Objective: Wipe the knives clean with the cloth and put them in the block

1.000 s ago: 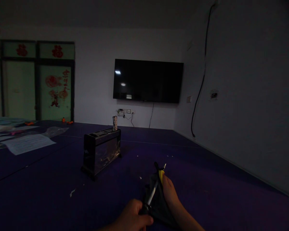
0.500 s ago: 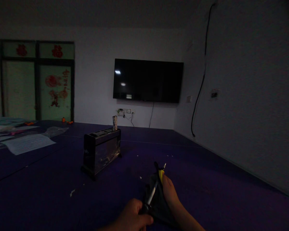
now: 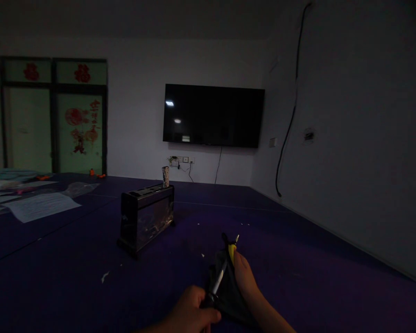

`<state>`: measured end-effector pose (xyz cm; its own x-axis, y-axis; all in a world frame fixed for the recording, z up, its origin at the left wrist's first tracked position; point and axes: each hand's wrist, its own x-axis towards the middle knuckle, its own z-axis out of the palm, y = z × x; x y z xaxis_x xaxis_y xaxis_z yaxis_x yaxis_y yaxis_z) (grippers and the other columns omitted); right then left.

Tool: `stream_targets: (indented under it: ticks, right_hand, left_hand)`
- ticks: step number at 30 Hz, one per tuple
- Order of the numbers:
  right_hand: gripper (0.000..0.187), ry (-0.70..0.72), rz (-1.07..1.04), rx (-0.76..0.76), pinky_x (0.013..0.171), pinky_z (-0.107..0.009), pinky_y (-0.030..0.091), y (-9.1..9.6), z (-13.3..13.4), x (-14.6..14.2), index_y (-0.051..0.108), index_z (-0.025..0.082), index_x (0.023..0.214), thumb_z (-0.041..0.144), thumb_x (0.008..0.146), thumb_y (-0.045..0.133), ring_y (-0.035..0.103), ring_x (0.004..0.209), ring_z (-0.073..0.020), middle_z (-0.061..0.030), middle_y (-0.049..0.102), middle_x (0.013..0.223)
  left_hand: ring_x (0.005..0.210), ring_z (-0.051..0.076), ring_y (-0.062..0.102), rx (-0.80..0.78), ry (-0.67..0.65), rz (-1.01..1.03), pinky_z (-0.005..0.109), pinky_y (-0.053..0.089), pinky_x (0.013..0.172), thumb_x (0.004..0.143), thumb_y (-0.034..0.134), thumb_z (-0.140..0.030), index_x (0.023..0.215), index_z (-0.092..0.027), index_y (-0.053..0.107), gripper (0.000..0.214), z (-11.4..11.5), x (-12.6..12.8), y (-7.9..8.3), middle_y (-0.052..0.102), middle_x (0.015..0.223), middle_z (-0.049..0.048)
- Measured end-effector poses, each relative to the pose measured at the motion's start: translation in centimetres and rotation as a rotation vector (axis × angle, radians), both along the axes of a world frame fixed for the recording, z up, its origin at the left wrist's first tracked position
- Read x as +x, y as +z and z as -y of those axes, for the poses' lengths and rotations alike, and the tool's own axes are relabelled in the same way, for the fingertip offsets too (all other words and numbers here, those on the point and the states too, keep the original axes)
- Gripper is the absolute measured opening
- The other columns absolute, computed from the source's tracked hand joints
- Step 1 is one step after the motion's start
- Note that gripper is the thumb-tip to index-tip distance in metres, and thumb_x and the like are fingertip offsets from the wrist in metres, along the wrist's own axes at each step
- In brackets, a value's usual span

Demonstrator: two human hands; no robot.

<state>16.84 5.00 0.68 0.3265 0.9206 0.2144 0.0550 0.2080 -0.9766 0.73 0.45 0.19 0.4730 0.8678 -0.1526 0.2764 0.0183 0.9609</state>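
At the lower middle, my left hand [image 3: 194,311] is closed around the dark handle of a knife-like tool [image 3: 219,280], whose pale blade slants up to the right. My right hand [image 3: 244,274] is closed on a yellow-handled tool [image 3: 232,252] with a short metal tip pointing up; its exact kind is hard to make out. Beneath and between both hands hangs a dark, limp, fabric-like piece [image 3: 230,296], and the pale blade lies across it. Dim light hides how the right fingers grip it.
A black box-shaped holder [image 3: 154,215] stands left of my hands, with a speckled handle [image 3: 165,177] sticking up from it. Papers [image 3: 43,206] lie at the far left. White scraps [image 3: 105,277] dot the purple tabletop [image 3: 72,296]. A wall rises on the right.
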Motion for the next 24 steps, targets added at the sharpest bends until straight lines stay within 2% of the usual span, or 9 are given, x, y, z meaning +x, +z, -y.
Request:
stream_targets:
  ticks: [13,24]
  right_hand:
    - [0.049,-0.012,0.03,0.009,0.053,-0.027,0.039,-0.41,-0.31,0.09,0.053,0.018,0.06,0.066,0.064,0.043,0.05,0.055,-0.0183,-0.0011,0.054,0.053]
    - [0.048,-0.006,0.034,0.003,0.049,-0.026,0.036,-0.53,-0.48,0.12,0.051,0.018,0.058,0.065,0.064,0.043,0.046,0.05,-0.0157,0.0012,0.05,0.05]
  left_hand:
    - [0.037,0.007,0.039,0.003,-0.004,-0.011,0.019,0.024,0.037,0.059,0.057,-0.026,0.053,-0.015,0.049,0.015,-0.05,-0.09,-0.1,0.047,0.042,-0.0026]
    - [0.036,0.007,0.039,0.0,-0.013,-0.007,0.018,0.024,0.037,0.059,0.057,-0.029,0.052,-0.015,0.047,0.018,-0.05,-0.01,-0.1,0.046,0.041,-0.0031]
